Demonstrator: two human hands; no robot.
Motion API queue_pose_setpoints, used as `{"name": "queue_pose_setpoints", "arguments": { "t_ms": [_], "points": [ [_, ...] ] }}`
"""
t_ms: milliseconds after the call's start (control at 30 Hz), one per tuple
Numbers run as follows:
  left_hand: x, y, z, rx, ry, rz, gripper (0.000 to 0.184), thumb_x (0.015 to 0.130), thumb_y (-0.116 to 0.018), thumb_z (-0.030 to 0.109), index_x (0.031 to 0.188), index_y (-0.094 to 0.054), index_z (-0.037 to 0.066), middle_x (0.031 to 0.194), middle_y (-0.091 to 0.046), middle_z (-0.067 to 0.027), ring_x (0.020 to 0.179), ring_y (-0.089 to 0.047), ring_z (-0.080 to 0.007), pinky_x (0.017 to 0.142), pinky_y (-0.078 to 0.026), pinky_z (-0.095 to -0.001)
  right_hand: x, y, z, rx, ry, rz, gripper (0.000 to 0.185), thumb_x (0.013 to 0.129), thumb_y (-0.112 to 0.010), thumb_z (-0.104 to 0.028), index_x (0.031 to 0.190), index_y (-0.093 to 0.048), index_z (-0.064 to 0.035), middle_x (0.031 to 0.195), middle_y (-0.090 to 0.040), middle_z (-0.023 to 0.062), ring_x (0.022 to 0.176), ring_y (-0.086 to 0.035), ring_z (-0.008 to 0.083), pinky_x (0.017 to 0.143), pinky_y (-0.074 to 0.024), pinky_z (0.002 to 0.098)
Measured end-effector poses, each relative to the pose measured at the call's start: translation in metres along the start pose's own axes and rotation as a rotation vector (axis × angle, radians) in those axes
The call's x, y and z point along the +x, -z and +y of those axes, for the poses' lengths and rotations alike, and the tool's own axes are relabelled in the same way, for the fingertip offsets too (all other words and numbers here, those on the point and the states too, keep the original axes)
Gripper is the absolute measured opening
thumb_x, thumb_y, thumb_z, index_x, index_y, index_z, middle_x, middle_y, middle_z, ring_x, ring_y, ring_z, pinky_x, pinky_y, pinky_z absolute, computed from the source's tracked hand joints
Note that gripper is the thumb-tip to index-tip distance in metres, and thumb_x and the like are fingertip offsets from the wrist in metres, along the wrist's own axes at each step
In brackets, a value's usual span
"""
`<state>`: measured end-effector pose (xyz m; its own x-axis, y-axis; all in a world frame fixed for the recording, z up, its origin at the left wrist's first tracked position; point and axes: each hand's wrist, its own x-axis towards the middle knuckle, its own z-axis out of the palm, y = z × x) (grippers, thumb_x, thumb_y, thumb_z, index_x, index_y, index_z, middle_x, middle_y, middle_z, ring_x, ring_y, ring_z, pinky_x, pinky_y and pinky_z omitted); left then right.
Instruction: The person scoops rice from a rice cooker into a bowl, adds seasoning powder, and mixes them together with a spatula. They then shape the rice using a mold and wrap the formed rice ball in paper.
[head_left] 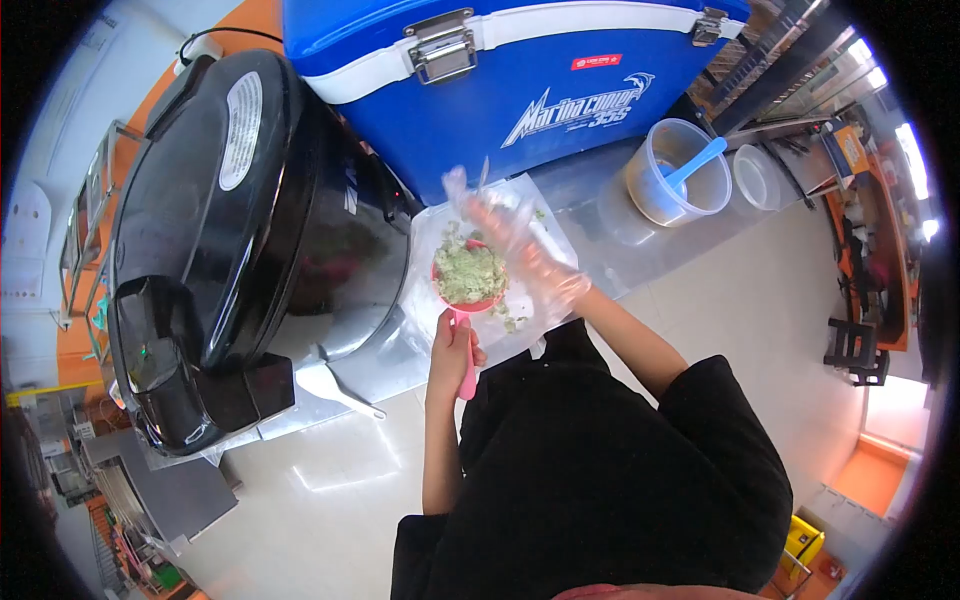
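My left hand [453,350] is closed round the handle of a pink scoop [466,375]. The round bowl of the scoop is heaped with a pale green shredded food [470,272]. My right hand [515,240], in a clear plastic glove, is just above and to the right of the scoop; motion blurs its fingers, and whether they hold anything is unclear. Under both lies a white plastic sheet [545,225] on the metal counter, with green bits scattered on it.
A large black rice cooker [210,250] stands at left, a white paddle [335,388] beside it. Behind is a blue cooler box [520,90]. At right are a clear tub [650,195] with a blue-handled utensil [695,162] and a round lid [756,178].
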<state>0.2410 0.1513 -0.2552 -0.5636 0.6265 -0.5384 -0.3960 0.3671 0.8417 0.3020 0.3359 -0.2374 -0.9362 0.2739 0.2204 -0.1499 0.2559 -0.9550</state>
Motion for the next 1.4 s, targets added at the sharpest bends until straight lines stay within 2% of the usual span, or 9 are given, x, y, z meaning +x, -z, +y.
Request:
{"name": "queue_pose_setpoints", "arguments": {
  "t_ms": [200,433,500,567,633,767,867,1133,1400],
  "points": [
    [-0.029,0.026,-0.017,-0.184,0.049,0.023,0.026,0.089,-0.043,0.020,0.110,-0.043,0.005,0.062,-0.044,0.0001,0.042,-0.041,-0.0064,0.036,-0.034,-0.0199,0.017,0.021,0.000,-0.037,-0.139,-0.038,0.068,0.072,-0.060,-0.042,0.128,-0.036,-0.0109,0.136,-0.026,0.0130,0.128,-0.016,0.0328,0.103,-0.0153,0.0415],
    [-0.043,0.040,-0.024,-0.195,0.067,0.107,0.026,0.089,-0.044,0.021,0.109,-0.045,0.005,0.065,-0.045,-0.0009,0.042,-0.042,-0.0070,0.037,-0.034,-0.0201,0.022,-0.050,0.050,-1.000,-0.114,-0.140,0.059,0.070,-0.061,-0.044,0.118,-0.046,-0.0130,0.132,-0.030,0.0145,0.121,-0.030,0.0307,0.096,-0.0257,0.0485],
    [-0.043,0.037,-0.025,-0.215,0.066,0.133,0.028,0.088,-0.043,0.020,0.112,-0.044,0.006,0.064,-0.045,-0.0012,0.041,-0.040,-0.0070,0.036,-0.032,-0.0198,0.005,-0.074,0.123,0.354,-0.189,0.152,0.052,0.071,-0.062,-0.039,0.114,-0.048,-0.0124,0.128,-0.036,0.0148,0.117,-0.036,0.0299,0.093,-0.0308,0.0465],
    [-0.045,0.034,-0.026,-0.264,0.063,0.106,0.029,0.088,-0.044,0.020,0.113,-0.043,0.005,0.065,-0.046,-0.0015,0.042,-0.041,-0.0071,0.037,-0.033,-0.0201,-0.004,-0.079,0.149,0.465,-0.118,0.309,0.044,0.072,-0.062,-0.031,0.109,-0.050,-0.0115,0.121,-0.043,0.0130,0.111,-0.042,0.0272,0.089,-0.0353,0.0425],
    [-0.046,0.030,-0.025,-0.300,0.070,0.108,0.029,0.088,-0.044,0.020,0.113,-0.043,0.005,0.066,-0.046,-0.0017,0.043,-0.041,-0.0071,0.037,-0.033,-0.0204,0.000,-0.071,0.144,-0.659,0.104,0.303,0.035,0.074,-0.062,-0.020,0.105,-0.052,-0.0104,0.111,-0.051,0.0092,0.104,-0.048,0.0225,0.085,-0.0393,0.0364],
    [-0.044,0.020,-0.022,-0.332,0.061,0.112,0.029,0.088,-0.044,0.020,0.113,-0.042,0.005,0.067,-0.046,-0.0017,0.045,-0.042,-0.0070,0.039,-0.034,-0.0208,0.010,-0.046,0.159,0.343,0.068,0.260,0.021,0.078,-0.054,-0.003,0.098,-0.054,-0.0064,0.095,-0.055,0.0029,0.091,-0.050,0.0138,0.079,-0.0414,0.0286],
    [-0.035,0.019,-0.023,-0.334,0.031,0.062,0.028,0.089,-0.044,0.021,0.111,-0.043,0.005,0.067,-0.046,-0.0017,0.044,-0.044,-0.0075,0.039,-0.036,-0.0205,0.022,-0.024,0.039,0.364,-0.059,0.312,0.020,0.077,-0.056,-0.005,0.097,-0.055,-0.0070,0.094,-0.056,0.0026,0.091,-0.051,0.0140,0.078,-0.0418,0.0287],
    [-0.005,0.002,-0.006,-0.131,-0.071,0.036,0.024,0.086,-0.042,0.007,0.108,-0.046,0.000,0.062,-0.045,-0.0012,0.044,-0.044,-0.0075,0.039,-0.035,-0.0207,0.001,-0.051,0.001,-0.785,0.322,-0.003,0.038,0.081,-0.047,-0.027,0.115,-0.048,-0.0090,0.122,-0.044,0.0114,0.115,-0.039,0.0255,0.096,-0.0300,0.0390],
    [0.011,-0.015,-0.033,-0.186,0.006,0.062,0.027,0.086,-0.042,0.010,0.111,-0.041,0.000,0.060,-0.045,-0.0015,0.042,-0.039,-0.0078,0.037,-0.033,-0.0218,-0.006,-0.048,0.059,-0.541,-0.059,-0.148,0.048,0.082,-0.046,-0.033,0.121,-0.043,-0.0052,0.123,-0.042,0.0140,0.116,-0.036,0.0266,0.098,-0.0256,0.0367]
  ]
}}
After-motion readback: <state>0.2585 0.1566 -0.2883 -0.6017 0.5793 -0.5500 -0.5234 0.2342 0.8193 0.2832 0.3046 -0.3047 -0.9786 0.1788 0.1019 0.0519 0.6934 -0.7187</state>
